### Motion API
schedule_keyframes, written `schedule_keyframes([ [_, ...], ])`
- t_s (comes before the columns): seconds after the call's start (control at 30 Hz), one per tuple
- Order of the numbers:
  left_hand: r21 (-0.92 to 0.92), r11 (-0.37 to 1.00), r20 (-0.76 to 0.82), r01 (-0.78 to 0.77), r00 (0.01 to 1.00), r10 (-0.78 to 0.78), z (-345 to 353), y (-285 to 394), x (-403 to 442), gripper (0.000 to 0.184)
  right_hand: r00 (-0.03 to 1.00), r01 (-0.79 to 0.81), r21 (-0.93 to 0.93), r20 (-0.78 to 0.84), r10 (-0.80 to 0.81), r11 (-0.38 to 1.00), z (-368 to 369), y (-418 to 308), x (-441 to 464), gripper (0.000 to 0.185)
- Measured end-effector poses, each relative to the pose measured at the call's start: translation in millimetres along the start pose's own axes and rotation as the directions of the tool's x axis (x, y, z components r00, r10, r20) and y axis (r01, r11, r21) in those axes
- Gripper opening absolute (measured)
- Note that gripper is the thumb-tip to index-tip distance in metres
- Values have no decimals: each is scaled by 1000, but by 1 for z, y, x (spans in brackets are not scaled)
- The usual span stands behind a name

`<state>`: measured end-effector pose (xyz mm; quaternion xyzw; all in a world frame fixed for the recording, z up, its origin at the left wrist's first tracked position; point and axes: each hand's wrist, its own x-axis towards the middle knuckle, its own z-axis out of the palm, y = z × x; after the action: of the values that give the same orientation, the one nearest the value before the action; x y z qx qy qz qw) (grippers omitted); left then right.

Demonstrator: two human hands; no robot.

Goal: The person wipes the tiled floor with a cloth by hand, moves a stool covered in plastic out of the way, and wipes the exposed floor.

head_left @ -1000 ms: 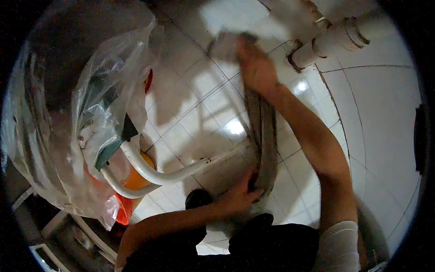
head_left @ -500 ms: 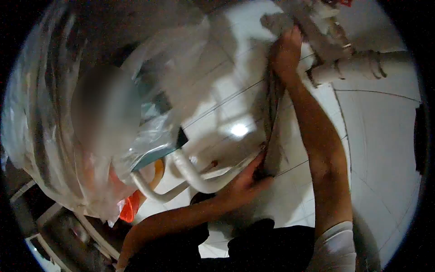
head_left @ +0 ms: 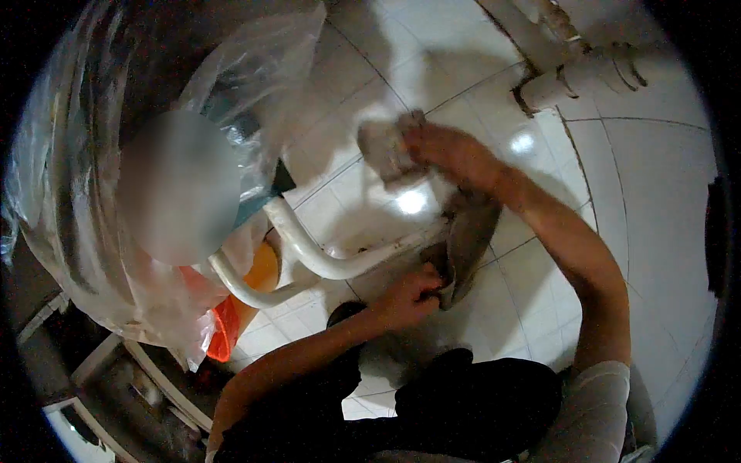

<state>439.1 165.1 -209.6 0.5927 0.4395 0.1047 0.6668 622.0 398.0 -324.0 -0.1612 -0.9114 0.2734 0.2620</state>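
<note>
A damp-looking, grey-brown cloth point(head_left: 472, 235) hangs above the tiled floor between my two hands. My right hand point(head_left: 463, 158) grips its upper part, and a loose bunched end sticks out to the left of the fingers, smeared by motion. Lower down, my left hand point(head_left: 409, 297) is closed on the other end, beside the end of a white bent tube point(head_left: 332, 266). A second white bent tube point(head_left: 251, 293) runs to the left of it. The exact hold of the left fingers is partly hidden by the cloth.
Clear plastic sheeting point(head_left: 85, 255) covers a large object on the left. Orange-red plastic point(head_left: 224, 330) shows under it, beside a yellow curved thing point(head_left: 264, 265). A pale pipe point(head_left: 587, 77) runs along the wall at upper right. My dark-clothed knees point(head_left: 478, 397) are below.
My right hand has swung left and down from near the wall pipe, bringing the cloth's upper end along. The cloth, stretched long before, is now bunched and folded. My left hand has shifted slightly left.
</note>
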Motion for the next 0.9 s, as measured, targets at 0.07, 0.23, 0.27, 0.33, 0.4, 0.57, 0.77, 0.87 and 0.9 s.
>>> schedule_keyframes([
  [0.07, 49, 990, -67, -131, 989, 134, 24, -7, -5, 32, 982, -106, 2, 159, 104, 994, -20, -39, -46, 43],
  [0.23, -192, 981, -99, 1, 995, -20, 55, -1, 10, 42, 840, -540, -405, -308, 446, 738, -44, -24, -66, 52],
  [0.27, -216, 974, -50, 72, 995, -85, 36, 23, 22, 44, 818, -570, -466, -401, 412, 677, -63, -11, -50, 53],
  [0.33, -204, 970, -62, 128, 988, -144, 33, 31, 11, 45, 760, -647, -412, -279, 588, 641, -61, 16, -63, 54],
  [0.4, -145, 983, -198, 110, 970, -138, 38, 21, 4, 43, 741, -666, -183, -278, 612, 724, -60, -13, -70, 49],
  [0.57, 29, 933, 127, 358, 925, -359, 21, 11, -19, 41, 833, -532, 385, 80, 547, 754, -33, -128, -139, 42],
  [0.77, 129, 987, 255, 94, 959, -125, 47, -62, -62, 41, 754, -655, -3, 66, 654, 755, -30, -203, -191, 41],
  [0.87, -29, 990, 193, 137, 973, -129, 44, -7, -54, 36, 500, -742, 56, -618, 607, 668, -68, -190, -175, 47],
  [0.9, -75, 987, 136, 139, 982, -128, 43, 0, -42, 36, 462, -780, -33, -705, 538, 625, -74, -162, -171, 50],
])
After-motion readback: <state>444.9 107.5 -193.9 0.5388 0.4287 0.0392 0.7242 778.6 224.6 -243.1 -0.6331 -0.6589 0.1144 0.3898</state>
